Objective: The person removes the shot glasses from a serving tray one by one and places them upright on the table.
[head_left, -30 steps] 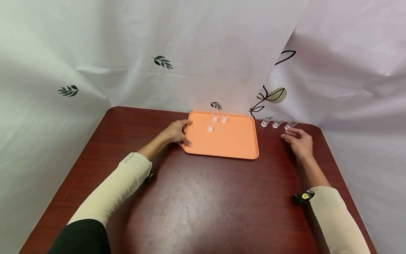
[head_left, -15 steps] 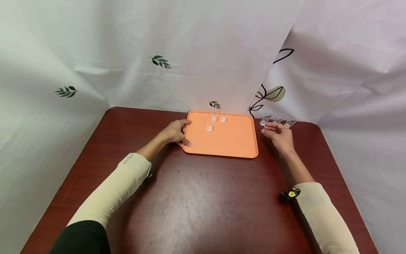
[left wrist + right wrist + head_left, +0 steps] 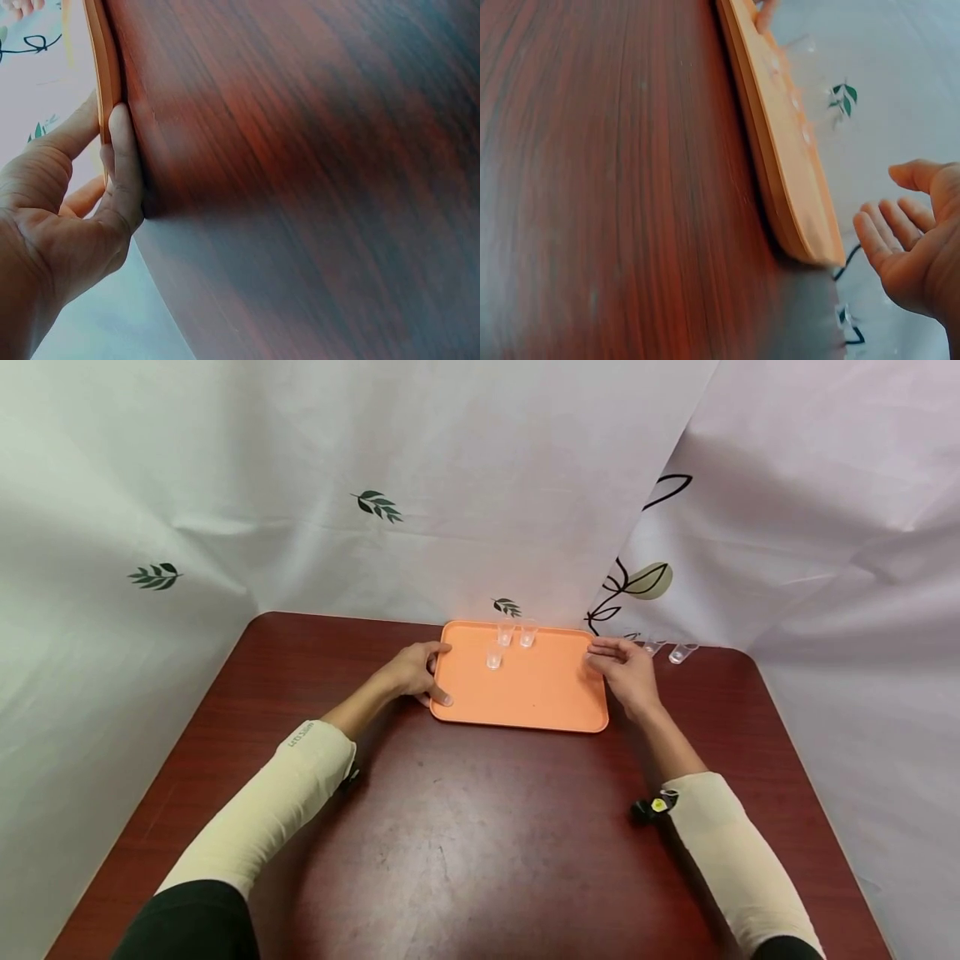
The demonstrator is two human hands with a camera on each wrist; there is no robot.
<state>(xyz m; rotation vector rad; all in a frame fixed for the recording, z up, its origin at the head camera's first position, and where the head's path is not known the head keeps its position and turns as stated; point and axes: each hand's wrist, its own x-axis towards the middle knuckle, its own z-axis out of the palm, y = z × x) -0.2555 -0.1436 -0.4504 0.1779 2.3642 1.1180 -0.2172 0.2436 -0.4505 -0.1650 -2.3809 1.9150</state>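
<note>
My left hand (image 3: 412, 671) grips the left edge of an orange tray (image 3: 547, 702); in the left wrist view its thumb and fingers lie on either side of the rim. Three small clear plastic cups stand on the tray: one at back left (image 3: 505, 635), one beside it (image 3: 528, 635), one in front (image 3: 493, 657). My right hand (image 3: 626, 672) is over the tray's back right corner, thumb opposite the fingers with a gap between them. I cannot tell whether a clear cup sits in that gap. The right wrist view shows this hand (image 3: 915, 240) beyond the tray's end.
To the right of the tray, more clear cups stand in a row near the table's back edge, including the rightmost cup (image 3: 682, 652); the right hand partly covers the row. A pale curtain (image 3: 300, 510) hangs right behind the dark red wooden table (image 3: 450, 860).
My right hand has moved left, from the right end of the cup row, past the row, to the tray's right side. My left hand keeps its grip on the tray.
</note>
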